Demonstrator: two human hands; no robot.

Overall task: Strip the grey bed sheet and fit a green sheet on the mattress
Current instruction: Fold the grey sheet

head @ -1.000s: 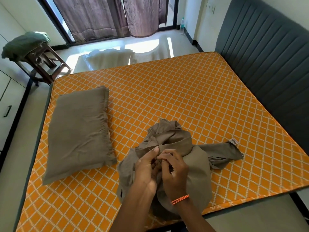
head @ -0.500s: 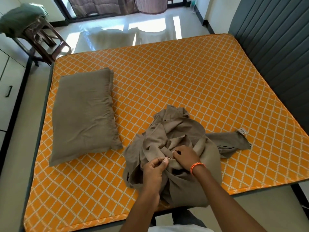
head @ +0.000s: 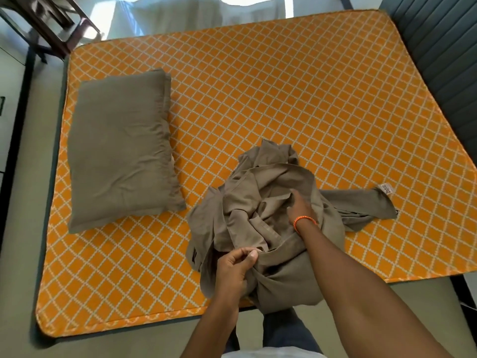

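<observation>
From the head camera, the bare orange mattress (head: pixel 296 94) fills the frame, so the stripping step looks done. The bunched grey sheet (head: pixel 260 215) lies at about 6 o'clock on the mattress, its near part hanging over the edge, with a tagged tail running out toward 3 o'clock. Since a second ago the two hands, which worked close together at one spot, have parted. The left hand (head: pixel 236 267) stays at the near edge of the pile, thumb and fingers (head: pixel 251 254) pinching a hem, while the right hand (head: pixel 300 209), wearing an orange wristband, has pushed forward into the folds toward 12 o'clock; its fingertips are buried in cloth, so whether it grips anything cannot be told. That suggests the person is hunting for an edge or corner to gather or fold the sheet before the green one goes on. A grey pillow (head: pixel 121 140) lies at 9 o'clock on the mattress, apart from the pile. No green sheet shows here, and no containers are in view.
</observation>
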